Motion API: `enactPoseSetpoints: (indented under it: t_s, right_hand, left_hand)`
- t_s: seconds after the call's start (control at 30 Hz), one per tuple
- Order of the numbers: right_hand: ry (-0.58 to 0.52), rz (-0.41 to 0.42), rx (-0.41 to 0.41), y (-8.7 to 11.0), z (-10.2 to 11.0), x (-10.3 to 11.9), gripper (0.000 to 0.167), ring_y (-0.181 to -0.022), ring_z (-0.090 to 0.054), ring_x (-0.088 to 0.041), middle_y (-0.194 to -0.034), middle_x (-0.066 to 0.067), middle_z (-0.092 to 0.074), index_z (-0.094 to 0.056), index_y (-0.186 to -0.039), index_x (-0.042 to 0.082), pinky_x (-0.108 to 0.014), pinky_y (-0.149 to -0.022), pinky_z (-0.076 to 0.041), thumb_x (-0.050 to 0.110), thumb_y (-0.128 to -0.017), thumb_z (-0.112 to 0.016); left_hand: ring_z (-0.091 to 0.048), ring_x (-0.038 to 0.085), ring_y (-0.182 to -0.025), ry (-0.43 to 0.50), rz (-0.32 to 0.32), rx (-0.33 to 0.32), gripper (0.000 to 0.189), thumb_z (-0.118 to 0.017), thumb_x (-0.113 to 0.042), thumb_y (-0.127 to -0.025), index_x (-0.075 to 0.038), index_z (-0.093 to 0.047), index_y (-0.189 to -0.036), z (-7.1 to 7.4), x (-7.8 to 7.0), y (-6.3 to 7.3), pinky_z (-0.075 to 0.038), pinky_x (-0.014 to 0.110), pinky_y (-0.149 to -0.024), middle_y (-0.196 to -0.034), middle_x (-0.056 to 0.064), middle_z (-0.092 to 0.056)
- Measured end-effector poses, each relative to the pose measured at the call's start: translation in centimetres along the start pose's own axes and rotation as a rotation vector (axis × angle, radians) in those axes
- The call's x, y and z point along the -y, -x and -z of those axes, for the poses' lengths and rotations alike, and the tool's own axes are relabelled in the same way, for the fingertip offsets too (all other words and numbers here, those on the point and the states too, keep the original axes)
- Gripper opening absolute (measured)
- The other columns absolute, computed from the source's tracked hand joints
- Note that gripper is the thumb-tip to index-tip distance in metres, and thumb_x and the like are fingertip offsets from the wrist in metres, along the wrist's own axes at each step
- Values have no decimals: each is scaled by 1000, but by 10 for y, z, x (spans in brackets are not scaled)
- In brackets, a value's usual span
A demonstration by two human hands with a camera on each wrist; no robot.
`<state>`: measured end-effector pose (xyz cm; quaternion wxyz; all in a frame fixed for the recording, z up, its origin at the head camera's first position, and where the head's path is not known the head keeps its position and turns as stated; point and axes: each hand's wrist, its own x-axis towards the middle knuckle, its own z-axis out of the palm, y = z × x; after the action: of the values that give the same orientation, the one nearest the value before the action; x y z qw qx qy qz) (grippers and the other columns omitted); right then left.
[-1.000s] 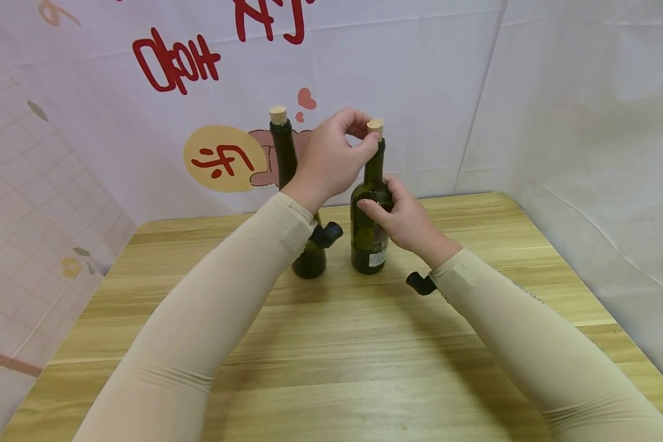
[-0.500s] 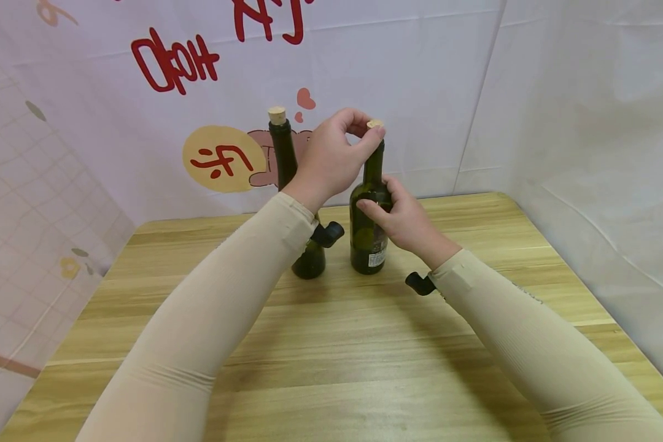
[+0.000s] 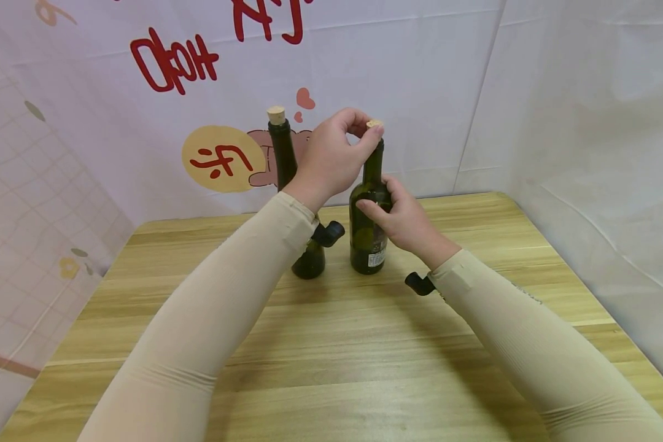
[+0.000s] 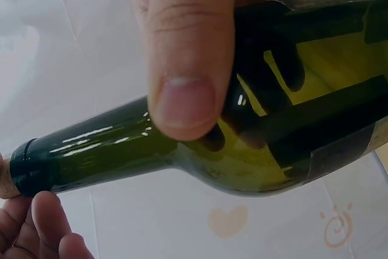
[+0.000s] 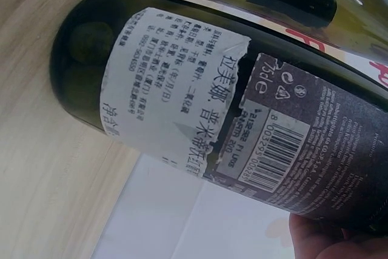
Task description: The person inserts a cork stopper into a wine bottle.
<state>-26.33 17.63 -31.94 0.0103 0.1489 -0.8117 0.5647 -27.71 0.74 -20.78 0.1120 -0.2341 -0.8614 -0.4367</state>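
Note:
A dark green wine bottle (image 3: 367, 230) stands upright on the table. My left hand (image 3: 334, 153) pinches the cork (image 3: 374, 124) at its mouth; the thumb covers most of that cork in the head view. Round the bottle's body my right hand (image 3: 411, 221) grips, its thumb on the near side. The left wrist view shows the right thumb (image 4: 188, 83) over the bottle's shoulder and fingertips (image 4: 48, 216) by the cork. White and dark labels (image 5: 176, 83) fill the right wrist view.
A second green bottle (image 3: 284, 153), topped by a cork (image 3: 276, 115), stands just left, partly behind the left forearm. Both stand on a wooden table (image 3: 309, 368). Behind it hangs a white printed sheet (image 3: 420, 73). Black wrist cameras (image 3: 328, 234) stick out from the sleeves.
My left thumb has shifted up and right over the cork, hiding more of it from the head view. The right hand and both bottles stay in place.

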Motion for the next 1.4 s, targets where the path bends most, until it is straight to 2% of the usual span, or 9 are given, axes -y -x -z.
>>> enactPoseSetpoints:
  t_s: [0.4,0.7,1.03,1.4]
  right_hand:
    - [18,-17,-10,1,-1,0,58,-117,-70,-33,-132,-14,-63,-42,-151,18,-53,-99,-58,37,-103,-69]
    - [-1,-8,-11,1,-1,0,55,-117,-70,-34,-132,-15,-62,-43,-150,17,-53,-98,-58,34,-104,-68]
    - [24,-10,-15,0,-1,0,59,-120,-69,-33,-136,-13,-62,-41,-153,16,-52,-102,-56,36,-104,-68]
    - [11,0,-15,0,-1,0,58,-119,-69,-33,-135,-14,-61,-42,-152,15,-52,-101,-57,34,-104,-68]
  left_hand:
    - [-60,8,-105,-19,9,-5,26,-58,-41,-108,-21,-67,-121,0,-1,3,-49,29,-95,-116,-6,-68]
    - [-60,7,-104,-89,9,-4,26,-58,-42,-108,-23,-66,-123,-1,-1,3,-50,29,-94,-115,-9,-69]
    - [-59,9,-93,-69,13,-17,24,-59,-41,-108,-23,-67,-122,-2,-1,3,-49,28,-87,-114,-9,-69]
    - [-59,9,-94,-92,27,-17,25,-58,-42,-108,-22,-66,-122,-4,-1,3,-49,28,-86,-115,-8,-69]
